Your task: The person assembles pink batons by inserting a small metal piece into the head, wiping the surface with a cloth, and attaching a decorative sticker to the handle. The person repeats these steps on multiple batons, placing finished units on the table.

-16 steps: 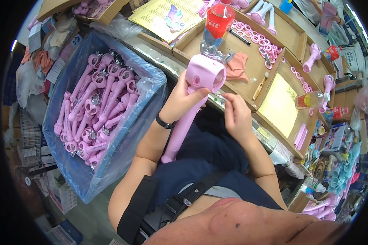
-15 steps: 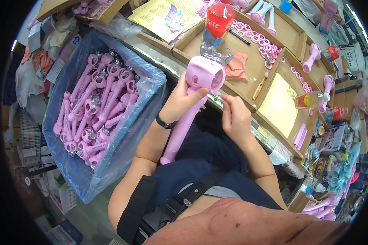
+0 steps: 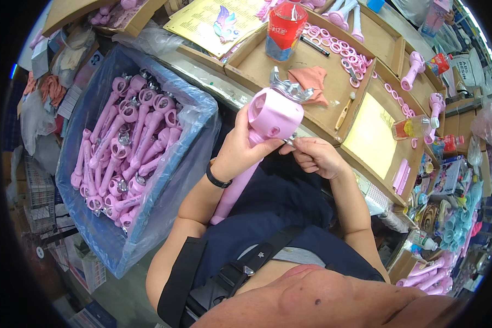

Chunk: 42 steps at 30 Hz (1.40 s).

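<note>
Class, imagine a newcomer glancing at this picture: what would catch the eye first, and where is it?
Likely first, near the picture's centre, the large pink wand with its silver crown, gripped in the left hand. Then the blue plastic-lined bin on the left, piled with similar pink wands. The red-labelled bottle in the cardboard tray, near the top edge, also stands out.
</note>
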Available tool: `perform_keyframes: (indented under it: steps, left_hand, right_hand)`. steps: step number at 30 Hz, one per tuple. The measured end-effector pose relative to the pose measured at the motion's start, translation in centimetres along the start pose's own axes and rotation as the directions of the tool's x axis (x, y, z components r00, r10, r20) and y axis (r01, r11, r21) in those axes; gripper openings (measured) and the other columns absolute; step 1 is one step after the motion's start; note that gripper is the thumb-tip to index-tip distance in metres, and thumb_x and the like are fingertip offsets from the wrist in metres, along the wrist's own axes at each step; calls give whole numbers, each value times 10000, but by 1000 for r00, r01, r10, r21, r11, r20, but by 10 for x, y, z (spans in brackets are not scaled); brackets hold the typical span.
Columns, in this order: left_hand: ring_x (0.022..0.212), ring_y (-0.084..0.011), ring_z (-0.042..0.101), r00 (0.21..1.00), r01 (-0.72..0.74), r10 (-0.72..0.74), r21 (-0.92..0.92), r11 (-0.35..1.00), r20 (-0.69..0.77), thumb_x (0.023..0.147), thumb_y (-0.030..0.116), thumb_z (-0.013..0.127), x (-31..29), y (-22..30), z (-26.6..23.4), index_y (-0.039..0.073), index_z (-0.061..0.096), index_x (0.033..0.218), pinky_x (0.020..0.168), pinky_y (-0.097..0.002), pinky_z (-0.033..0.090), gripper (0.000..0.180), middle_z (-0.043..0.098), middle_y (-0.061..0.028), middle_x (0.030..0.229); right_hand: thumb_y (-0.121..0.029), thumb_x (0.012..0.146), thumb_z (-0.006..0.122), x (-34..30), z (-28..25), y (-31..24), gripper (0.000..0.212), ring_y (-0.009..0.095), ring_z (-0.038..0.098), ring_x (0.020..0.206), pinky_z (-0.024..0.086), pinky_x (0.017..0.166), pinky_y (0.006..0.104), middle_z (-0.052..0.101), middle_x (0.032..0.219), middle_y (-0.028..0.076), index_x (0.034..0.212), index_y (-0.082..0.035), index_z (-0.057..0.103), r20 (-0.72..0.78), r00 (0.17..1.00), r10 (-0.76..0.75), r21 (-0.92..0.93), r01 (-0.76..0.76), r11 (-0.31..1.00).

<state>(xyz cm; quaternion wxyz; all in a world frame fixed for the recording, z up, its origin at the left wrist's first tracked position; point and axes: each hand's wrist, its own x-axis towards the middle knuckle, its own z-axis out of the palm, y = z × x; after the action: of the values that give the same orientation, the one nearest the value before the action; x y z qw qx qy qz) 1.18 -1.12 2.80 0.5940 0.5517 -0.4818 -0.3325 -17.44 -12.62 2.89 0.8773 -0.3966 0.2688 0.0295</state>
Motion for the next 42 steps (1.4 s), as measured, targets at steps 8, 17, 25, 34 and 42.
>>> perform_keyframes:
  steps: [8, 17, 25, 34, 42]
  left_hand:
    - [1043, -203, 556, 1000, -25, 25, 82, 996, 3, 806, 199, 714, 1, 1, 4, -26, 270, 1350, 904, -314, 441, 738, 534, -167, 1191]
    - [589, -138, 598, 941, 334, -329, -372, 866, 80, 897, 576, 436, 15, -16, -4, 29, 415, 1171, 480, -234, 491, 612, 591, -82, 847]
    - [555, -149, 609, 926, 363, -366, -479, 799, 91, 871, 664, 339, 18, -23, -10, 16, 523, 1027, 470, -239, 498, 692, 612, -81, 754]
    - [551, -157, 603, 931, 356, -349, -482, 801, 108, 868, 672, 329, 17, -17, -7, 11, 532, 1016, 477, -248, 489, 707, 605, -82, 714]
    - [558, -154, 605, 938, 341, -324, -479, 809, 121, 865, 672, 342, 16, -14, -4, 7, 525, 1030, 478, -247, 489, 709, 604, -85, 724]
  right_hand:
    - [-228, 948, 500, 4, -1, 13, 252, 92, 409, 494, 339, 460, 266, 416, 553, -20, 850, -29, 620, -93, 890, -447, -611, 303, 731]
    - [-151, 815, 607, 19, 12, 8, 106, 202, 539, 619, 418, 544, 323, 471, 651, 48, 876, -72, 571, 398, 444, -803, -891, -24, -454]
    - [-135, 790, 637, 15, 29, -9, 128, 205, 524, 609, 413, 532, 327, 471, 668, 48, 887, -75, 578, 403, 400, -823, -884, -61, -463]
    - [-116, 784, 667, -1, 42, -9, 93, 243, 531, 548, 422, 486, 353, 497, 630, 69, 848, -72, 615, 246, 375, -894, -967, 28, -254]
    - [-138, 777, 662, -10, 39, -5, 100, 244, 551, 578, 448, 509, 347, 499, 635, 73, 811, -66, 602, 180, 407, -895, -979, -15, -204]
